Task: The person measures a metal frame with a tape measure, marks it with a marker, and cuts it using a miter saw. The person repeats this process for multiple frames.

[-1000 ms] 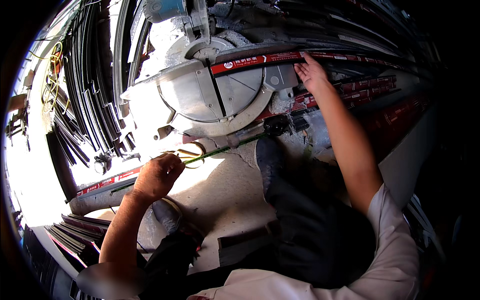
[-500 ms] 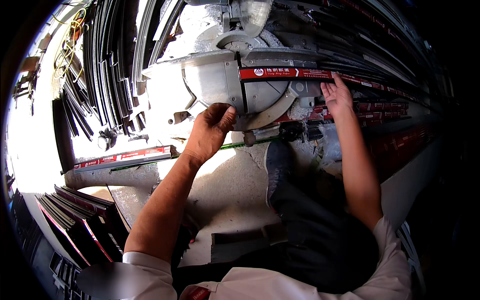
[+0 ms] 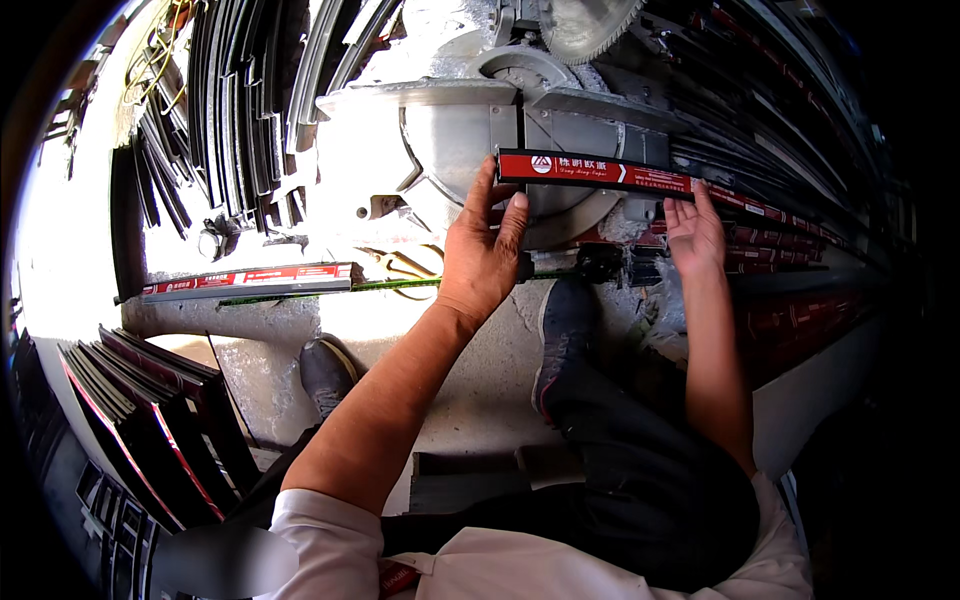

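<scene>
A long dark profile strip with a red printed film (image 3: 590, 172) lies slantwise in front of the saw fence, its left end over the miter saw's grey table (image 3: 455, 130). My left hand (image 3: 482, 250) is at that end, index finger against it and thumb spread apart below the strip's near edge. Farther right, my right hand (image 3: 695, 235) holds the strip from the near side, a fingertip on its upper face and the other fingers curled beneath. The toothed saw blade (image 3: 590, 25) is raised behind the fence.
Dark profile lengths (image 3: 235, 110) stand bunched at the left; more (image 3: 800, 150) lie stacked at the right. A red-filmed strip (image 3: 250, 280) lies along the ledge. Cut pieces (image 3: 150, 430) lean at the lower left. My shoes (image 3: 568, 330) are on the floor below the saw.
My left hand has moved right and up from below the saw table to the strip's end, its fingers spreading. The strip has shifted toward me, away from the fence, with my right hand.
</scene>
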Available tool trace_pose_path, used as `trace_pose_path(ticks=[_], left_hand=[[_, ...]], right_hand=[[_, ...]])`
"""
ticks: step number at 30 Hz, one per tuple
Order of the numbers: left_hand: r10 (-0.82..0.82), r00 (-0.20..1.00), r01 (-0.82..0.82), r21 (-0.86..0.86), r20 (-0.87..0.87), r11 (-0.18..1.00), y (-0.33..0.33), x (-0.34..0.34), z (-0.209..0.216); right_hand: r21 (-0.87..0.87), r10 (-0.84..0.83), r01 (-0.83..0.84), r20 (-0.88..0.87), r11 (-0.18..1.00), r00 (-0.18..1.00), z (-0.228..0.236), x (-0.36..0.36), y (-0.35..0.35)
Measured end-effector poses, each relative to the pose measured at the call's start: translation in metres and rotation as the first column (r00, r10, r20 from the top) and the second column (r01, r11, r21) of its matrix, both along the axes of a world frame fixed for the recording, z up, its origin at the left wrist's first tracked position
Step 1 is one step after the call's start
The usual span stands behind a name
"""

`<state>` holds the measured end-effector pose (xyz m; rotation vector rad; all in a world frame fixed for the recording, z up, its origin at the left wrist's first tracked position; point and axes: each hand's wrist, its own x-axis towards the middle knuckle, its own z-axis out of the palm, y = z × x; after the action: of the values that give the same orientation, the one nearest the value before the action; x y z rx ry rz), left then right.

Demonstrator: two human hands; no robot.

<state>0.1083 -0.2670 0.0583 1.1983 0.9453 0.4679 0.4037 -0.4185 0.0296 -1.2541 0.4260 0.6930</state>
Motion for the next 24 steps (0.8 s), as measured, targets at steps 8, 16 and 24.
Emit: trace_pose_path(ticks=[8, 16, 24], left_hand=[[-0.019, 0.994, 0.025, 0.061, -0.106, 0.998, -0.004, 0.001, 0.009], [-0.037, 0.996, 0.042, 0.053, -0.086, 0.998, 0.003, 0.002, 0.01], [0.21, 0.977, -0.18, -0.4, 0.033, 0.899, 0.023, 0.017, -0.001]], right_hand=[[0.031, 0.03, -0.03, 0.011, 0.999, 0.999, 0.002, -0.002, 0.001], [0.017, 0.051, -0.052, 0.049, 0.998, 0.997, -0.003, -0.002, -0.003], [-0.001, 0.051, -0.051, 0.034, 0.999, 0.998, -0.003, -0.012, 0.004]])
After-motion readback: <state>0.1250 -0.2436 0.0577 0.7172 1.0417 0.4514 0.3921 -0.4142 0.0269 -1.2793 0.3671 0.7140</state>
